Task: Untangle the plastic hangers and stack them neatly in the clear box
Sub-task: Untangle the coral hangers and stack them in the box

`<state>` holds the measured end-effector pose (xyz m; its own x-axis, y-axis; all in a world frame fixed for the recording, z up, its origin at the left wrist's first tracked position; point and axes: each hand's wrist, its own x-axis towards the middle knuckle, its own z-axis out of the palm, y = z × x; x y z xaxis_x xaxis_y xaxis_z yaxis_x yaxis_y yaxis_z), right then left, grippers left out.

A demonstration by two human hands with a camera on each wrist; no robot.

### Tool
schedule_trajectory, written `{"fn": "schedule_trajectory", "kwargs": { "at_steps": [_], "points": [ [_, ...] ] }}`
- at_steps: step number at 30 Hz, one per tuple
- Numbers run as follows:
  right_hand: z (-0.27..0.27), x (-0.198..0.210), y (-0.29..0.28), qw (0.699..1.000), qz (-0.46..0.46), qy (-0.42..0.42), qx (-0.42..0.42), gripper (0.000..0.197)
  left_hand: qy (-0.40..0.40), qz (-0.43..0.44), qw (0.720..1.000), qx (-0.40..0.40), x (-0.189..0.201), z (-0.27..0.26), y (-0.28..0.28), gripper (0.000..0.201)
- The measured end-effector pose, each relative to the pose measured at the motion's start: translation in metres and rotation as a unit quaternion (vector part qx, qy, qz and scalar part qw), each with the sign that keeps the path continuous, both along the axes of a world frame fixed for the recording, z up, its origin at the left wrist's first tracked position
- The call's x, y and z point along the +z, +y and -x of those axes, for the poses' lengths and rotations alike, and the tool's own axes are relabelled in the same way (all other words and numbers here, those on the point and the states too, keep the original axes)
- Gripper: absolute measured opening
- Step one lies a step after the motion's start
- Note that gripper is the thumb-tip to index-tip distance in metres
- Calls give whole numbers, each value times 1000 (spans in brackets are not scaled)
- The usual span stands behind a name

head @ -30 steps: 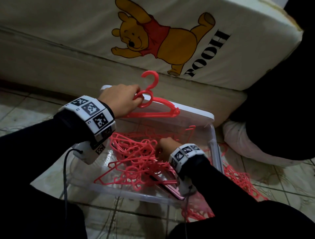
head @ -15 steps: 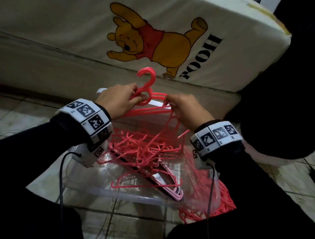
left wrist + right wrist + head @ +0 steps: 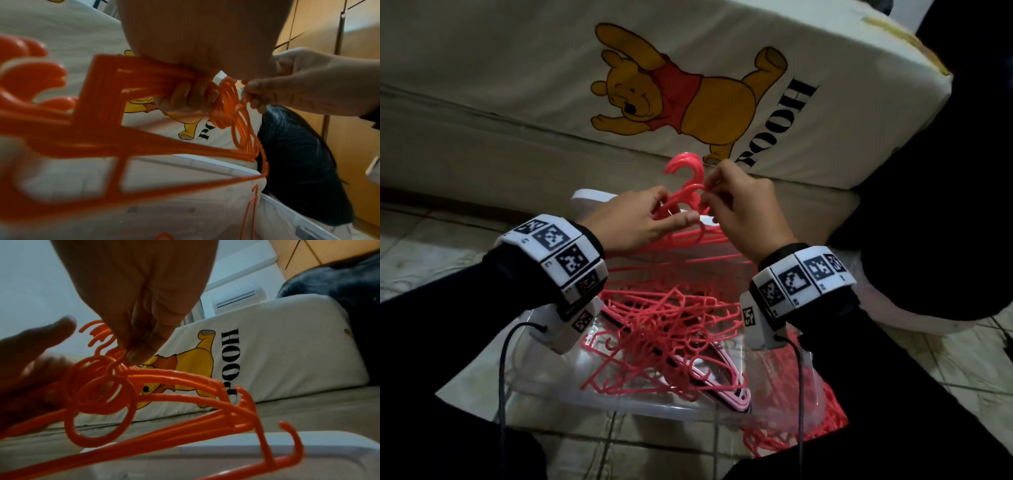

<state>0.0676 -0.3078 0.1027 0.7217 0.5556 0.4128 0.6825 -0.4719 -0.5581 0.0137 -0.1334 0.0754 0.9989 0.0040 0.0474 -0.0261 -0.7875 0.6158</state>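
Note:
Both hands meet above the far side of the clear box [image 3: 619, 407], at a bundle of pink hangers [image 3: 685, 192] with the hooks up. My left hand [image 3: 640, 219] grips the bundle just below the hooks, fingers curled round the necks [image 3: 189, 97]. My right hand [image 3: 736, 205] pinches the neck of one pink hanger [image 3: 119, 353] at the same spot. A tangled heap of pink hangers [image 3: 671, 325] lies in the box below the wrists, over a flat stack of pale pink hangers [image 3: 726, 380].
A white box lid [image 3: 592, 198] leans behind the box against a cushion printed with a yellow bear [image 3: 688, 99]. More pink hangers [image 3: 791, 435] lie on the tiled floor at the box's right. A dark cloth [image 3: 945, 205] fills the right side.
My right hand left the heap in the box, rose to the bundle in my left hand and moved from its shoulder to the hooks. The bundle has gained a hanger.

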Motion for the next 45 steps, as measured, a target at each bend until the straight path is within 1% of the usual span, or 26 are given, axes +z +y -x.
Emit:
{"fn": "schedule_trajectory", "kwargs": {
  "at_steps": [2, 3, 5, 7, 9, 11, 12, 13, 14, 15, 17, 18, 20, 23, 25, 27, 29, 31, 35, 39, 42, 45],
  "points": [
    [1, 0, 2, 999, -34, 6, 1, 8, 6, -22, 1000, -7, -2, 0, 1, 63],
    [1, 1, 2, 999, -49, 10, 1, 9, 9, -37, 999, -13, -3, -1, 2, 57],
    [1, 3, 3, 998, -63, 14, 3, 11, 10, -65, 998, -19, -5, -3, 5, 39],
    [0, 4, 2, 999, -54, -1, -2, 14, 4, -90, 996, -10, -7, -4, 8, 25],
    [-5, 3, -2, 999, -37, -21, -28, 19, -12, -132, 991, 12, -6, -5, 12, 17],
    [-15, -1, -10, 998, -4, -17, -58, 22, -24, -162, 986, 33, -6, -5, 16, 14],
    [-21, -6, -14, 997, 34, -5, -62, 21, -24, -169, 985, 41, -6, -5, 18, 15],
    [-25, -12, -18, 994, 91, 13, -54, 20, -24, -173, 983, 49, -6, -5, 20, 17],
    [-28, -21, -20, 986, 161, 34, -36, 18, -24, -175, 983, 56, -6, -5, 22, 19],
    [-28, -32, -21, 971, 234, 53, -16, 15, -25, -172, 983, 62, -5, -5, 22, 18],
    [-22, -59, -19, 931, 356, 79, 11, 12, -27, -159, 984, 69, -4, -5, 21, 16],
    [-17, -72, -17, 912, 402, 81, 22, 14, -29, -150, 986, 68, -4, -5, 20, 16],
    [-6, -99, -10, 875, 476, 56, 64, 20, -33, -137, 988, 60, -3, -6, 17, 16],
    [12, -136, 2, 830, 535, 1, 157, 31, -41, -131, 989, 53, -5, -7, 15, 14],
    [21, -158, 7, 814, 546, -5, 199, 34, -43, -130, 989, 48, -7, -7, 15, 13],
    [26, -177, 8, 801, 557, -8, 219, 36, -45, -132, 989, 42, -8, -7, 15, 13],
    [30, -190, 10, 785, 580, 2, 219, 38, -46, -132, 989, 42, -9, -7, 16, 14],
    [31, -196, 12, 782, 586, 7, 212, 38, -45, -131, 989, 42, -10, -7, 17, 14],
    [30, -194, 15, 800, 571, 9, 183, 35, -41, -129, 990, 40, -10, -7, 19, 13],
    [20, -182, 13, 807, 564, -6, 176, 36, -43, -129, 990, 42, -10, -8, 18, 12],
    [12, -168, 10, 812, 560, 6, 167, 37, -43, -126, 990, 45, -8, -8, 17, 12],
    [7, -156, 5, 828, 539, 11, 157, 35, -45, -127, 990, 44, -7, -8, 15, 13]
  ]
}}
